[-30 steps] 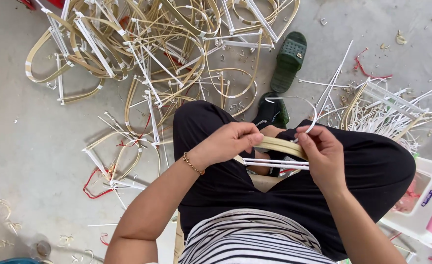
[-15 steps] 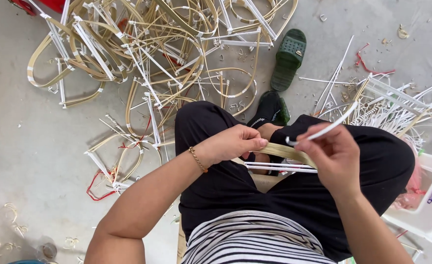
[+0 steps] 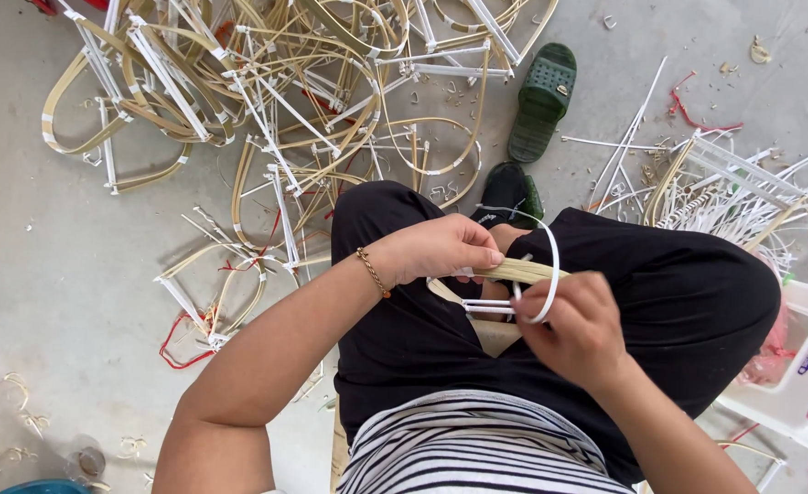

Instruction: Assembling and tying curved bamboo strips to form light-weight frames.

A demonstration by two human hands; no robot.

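Over the lap, the left hand [image 3: 441, 249] pinches a tan bamboo strip [image 3: 514, 271] while the right hand [image 3: 576, 322] grips a curved white plastic band [image 3: 550, 265] looping around it, above a grey concrete floor [image 3: 75, 274] strewn with a pile of bent strips [image 3: 285, 82], a green sandal [image 3: 543, 99] and a white plastic stool [image 3: 788, 366].

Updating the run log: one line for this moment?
left hand: pinches bamboo strip | right hand: loops white plastic strap | seated, bent frames on floor
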